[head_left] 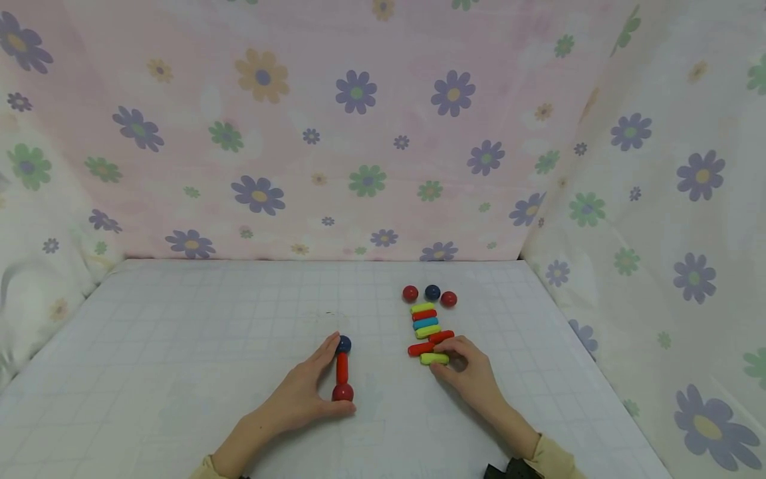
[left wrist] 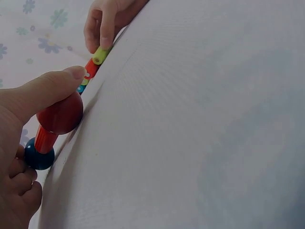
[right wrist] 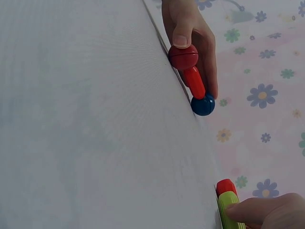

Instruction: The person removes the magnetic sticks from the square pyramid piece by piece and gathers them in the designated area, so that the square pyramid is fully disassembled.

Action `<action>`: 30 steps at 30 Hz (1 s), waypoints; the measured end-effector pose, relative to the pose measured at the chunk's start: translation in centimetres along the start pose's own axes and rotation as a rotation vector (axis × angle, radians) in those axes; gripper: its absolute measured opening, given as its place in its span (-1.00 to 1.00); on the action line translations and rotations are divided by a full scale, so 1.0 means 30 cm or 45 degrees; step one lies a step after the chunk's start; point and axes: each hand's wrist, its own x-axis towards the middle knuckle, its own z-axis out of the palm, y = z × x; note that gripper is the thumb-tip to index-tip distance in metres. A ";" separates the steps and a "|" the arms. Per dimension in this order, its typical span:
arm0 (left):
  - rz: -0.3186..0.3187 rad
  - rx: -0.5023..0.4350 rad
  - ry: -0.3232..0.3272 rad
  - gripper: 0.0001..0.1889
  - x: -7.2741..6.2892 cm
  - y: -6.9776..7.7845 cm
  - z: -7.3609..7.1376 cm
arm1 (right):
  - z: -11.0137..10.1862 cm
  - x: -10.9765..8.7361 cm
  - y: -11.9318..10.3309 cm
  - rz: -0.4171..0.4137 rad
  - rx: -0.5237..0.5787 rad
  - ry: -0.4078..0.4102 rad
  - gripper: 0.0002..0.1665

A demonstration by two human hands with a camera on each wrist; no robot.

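Note:
A red rod (head_left: 342, 368) joins a dark blue ball (head_left: 344, 344) and a red ball (head_left: 343, 392) into one piece lying on the table. My left hand (head_left: 302, 392) holds it lengthwise, thumb against the red ball (left wrist: 62, 113) and fingers at the blue ball (left wrist: 39, 155). To the right, my right hand (head_left: 473, 376) pinches a yellow-green rod (head_left: 433, 358) between thumb and finger; the rod (right wrist: 229, 210) also shows under the thumb in the right wrist view. Two red rods (head_left: 421, 349) lie just beyond it, one partly behind the fingers.
Behind those rods runs a stack of yellow-green, red and blue rods (head_left: 425, 323). At its far end sit a red ball (head_left: 409, 293), a blue ball (head_left: 433, 292) and another red ball (head_left: 449, 299). Flowered cloth (head_left: 383, 206) walls the white table (head_left: 179, 332) at back and sides.

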 end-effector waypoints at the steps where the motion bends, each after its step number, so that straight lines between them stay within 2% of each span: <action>1: 0.001 -0.001 0.000 0.22 0.000 0.000 0.000 | 0.001 0.001 0.001 0.002 0.001 0.000 -0.66; 8: 0.029 -0.008 0.001 0.21 0.000 0.000 0.001 | -0.015 0.009 -0.031 -0.063 -0.002 0.009 -0.69; 13: 0.034 -0.017 0.002 0.21 -0.002 -0.001 0.002 | -0.008 0.055 -0.098 -0.162 0.036 -0.070 -0.71; 17: 0.028 -0.026 -0.001 0.21 -0.004 -0.002 0.004 | 0.054 0.100 -0.174 -0.143 0.067 -0.166 -0.66; 22: 0.033 -0.030 0.003 0.20 -0.004 -0.007 0.006 | 0.174 0.140 -0.252 -0.074 0.095 -0.339 -0.59; 26: 0.061 -0.038 0.009 0.19 -0.003 -0.008 0.003 | 0.252 0.164 -0.272 -0.071 0.107 -0.483 -0.55; 30: 0.090 -0.040 0.014 0.19 -0.008 -0.009 -0.004 | 0.301 0.175 -0.275 -0.060 0.133 -0.564 -0.53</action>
